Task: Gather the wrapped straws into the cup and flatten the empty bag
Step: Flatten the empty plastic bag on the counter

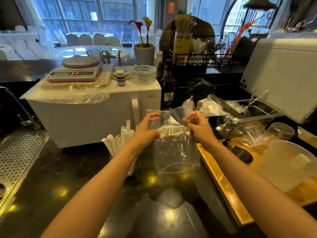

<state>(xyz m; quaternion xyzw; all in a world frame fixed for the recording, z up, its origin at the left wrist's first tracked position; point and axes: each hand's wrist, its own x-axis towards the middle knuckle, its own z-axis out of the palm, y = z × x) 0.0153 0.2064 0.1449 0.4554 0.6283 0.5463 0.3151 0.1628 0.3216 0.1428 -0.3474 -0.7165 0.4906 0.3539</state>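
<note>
Two bare forearms reach over a dark, glossy surface (68,177), where the left hand (145,129) and right hand (199,127) hold an empty clear plastic bag (175,152) up between them. Each pinches the bag's upper part between thumb and curled fingers, the hands a little apart. The bag's lower end hangs toward the surface; whether it touches cannot be told. Just left of the left hand stands a bundle of white wrapped straws (118,140), its base hidden behind the forearm. A white microwave (85,121) sits behind them, and a wooden tray (223,182) lies to the right.
</note>
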